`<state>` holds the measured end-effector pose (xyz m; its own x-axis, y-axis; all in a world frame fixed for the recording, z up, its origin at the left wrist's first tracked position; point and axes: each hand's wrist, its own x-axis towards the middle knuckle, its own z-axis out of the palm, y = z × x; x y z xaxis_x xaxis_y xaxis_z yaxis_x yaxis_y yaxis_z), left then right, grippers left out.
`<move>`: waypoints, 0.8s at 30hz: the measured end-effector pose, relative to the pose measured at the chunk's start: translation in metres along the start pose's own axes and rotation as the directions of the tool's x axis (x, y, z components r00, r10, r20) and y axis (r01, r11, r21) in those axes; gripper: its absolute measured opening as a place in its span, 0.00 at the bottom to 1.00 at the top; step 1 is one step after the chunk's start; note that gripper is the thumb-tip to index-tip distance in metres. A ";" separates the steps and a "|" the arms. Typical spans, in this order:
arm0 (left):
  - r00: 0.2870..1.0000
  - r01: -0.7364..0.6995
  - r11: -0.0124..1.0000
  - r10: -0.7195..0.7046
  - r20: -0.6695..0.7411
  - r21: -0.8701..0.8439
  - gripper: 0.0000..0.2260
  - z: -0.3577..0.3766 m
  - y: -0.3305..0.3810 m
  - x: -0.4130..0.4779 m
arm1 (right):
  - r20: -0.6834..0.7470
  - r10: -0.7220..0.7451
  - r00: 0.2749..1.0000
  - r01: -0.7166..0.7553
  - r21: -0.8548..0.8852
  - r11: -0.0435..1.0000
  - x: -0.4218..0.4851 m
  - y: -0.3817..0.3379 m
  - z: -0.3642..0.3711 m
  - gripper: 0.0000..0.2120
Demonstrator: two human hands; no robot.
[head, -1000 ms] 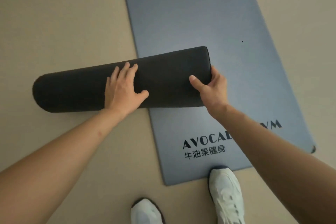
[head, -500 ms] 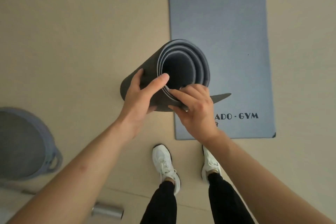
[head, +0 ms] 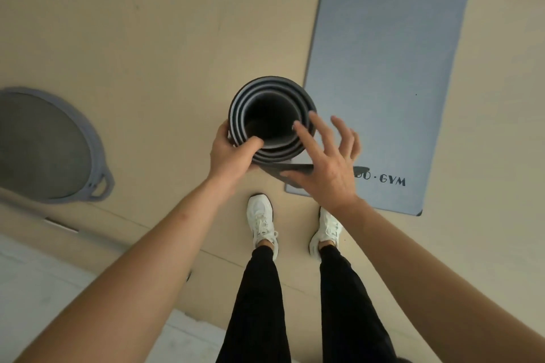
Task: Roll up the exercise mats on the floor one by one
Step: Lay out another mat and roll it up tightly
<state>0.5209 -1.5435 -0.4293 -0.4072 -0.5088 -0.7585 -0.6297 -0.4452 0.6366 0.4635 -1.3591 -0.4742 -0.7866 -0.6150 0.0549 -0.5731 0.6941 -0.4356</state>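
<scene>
We record the scene from the wearer outward. Nearest, at 6 o'clock, two legs in black trousers (head: 259, 303) stand on the beige floor (head: 162, 38). They end in a left white sneaker (head: 261, 215) and a right white sneaker (head: 326, 230), toes pointing to 12 o'clock. The right toe sits just beside the near edge of the flat exercise mat (head: 389, 53); we cannot tell whether it touches.

Both bare forearms reach toward 12 o'clock. The left hand (head: 233, 153) grasps the rolled mat (head: 275, 153) at the 8 o'clock side of its rim. Its thumb hooks over the layers into the bore, and its other digits wrap the outer wall. The right hand (head: 327, 171) is released, its fingers (head: 321, 132) spread and nearly straight. The index tip lies over the rim at 3 o'clock. The thumb rests against the loose outer end (head: 295, 169) of the roll, which juts toward 4 o'clock.

The rolled mat is dark and turned on end, open end facing us, its layers showing as pale and dark rings. Its lower end is hidden, so contact with the floor cannot be confirmed.

Beyond, at 1 o'clock, the flat exercise mat is blue-grey and unrolled, running away from us. Its near end bears dark lettering (head: 392, 180) reading "GYM", partly covered by the right hand. At 9 o'clock, well apart from the roll, a round grey balance trainer (head: 38, 144) with a loop handle rests on the floor, cut by the frame edge.
</scene>
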 end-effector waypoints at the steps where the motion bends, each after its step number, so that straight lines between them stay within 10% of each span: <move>1: 1.000 -0.002 1.000 0.002 -0.008 -0.020 0.22 -0.001 -0.002 0.000 | -0.002 0.177 0.984 -0.177 -0.010 0.984 -0.007 -0.001 -0.002 0.48; 3: 0.999 -0.013 0.999 0.011 -0.031 -0.053 0.21 -0.002 -0.003 0.003 | 0.008 0.565 0.825 -0.565 0.047 0.824 -0.017 -0.006 -0.006 0.56; 5: 0.999 -0.025 0.998 0.022 -0.048 -0.065 0.20 -0.005 -0.003 0.008 | 0.066 0.865 0.498 -0.862 0.153 0.484 -0.020 -0.013 -0.010 0.61; 8: 0.998 -0.036 0.996 0.032 -0.055 -0.079 0.19 -0.012 -0.005 0.012 | 0.407 0.905 0.122 -0.900 0.430 -0.072 -0.017 -0.023 -0.010 0.55; 10: 0.998 -0.037 0.994 0.032 -0.051 -0.101 0.19 -0.016 -0.008 0.013 | 0.670 0.732 0.124 -0.766 0.534 -0.359 -0.010 -0.031 -0.008 0.44; 13: 0.998 -0.030 0.991 0.022 -0.062 -0.134 0.19 -0.022 -0.010 0.014 | 0.765 0.588 0.262 -0.617 0.601 -0.508 0.005 -0.042 -0.008 0.38; 24: 0.999 -0.036 0.993 0.036 -0.006 -0.109 0.19 -0.040 -0.020 0.016 | 0.748 0.586 0.313 -0.730 0.584 -0.355 0.036 -0.054 0.003 0.35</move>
<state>0.5535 -1.5721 -0.4491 -0.4257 -0.5286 -0.7344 -0.5387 -0.5040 0.6751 0.4666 -1.4202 -0.4511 -0.4099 -0.0653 -0.9098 0.9120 -0.0160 -0.4098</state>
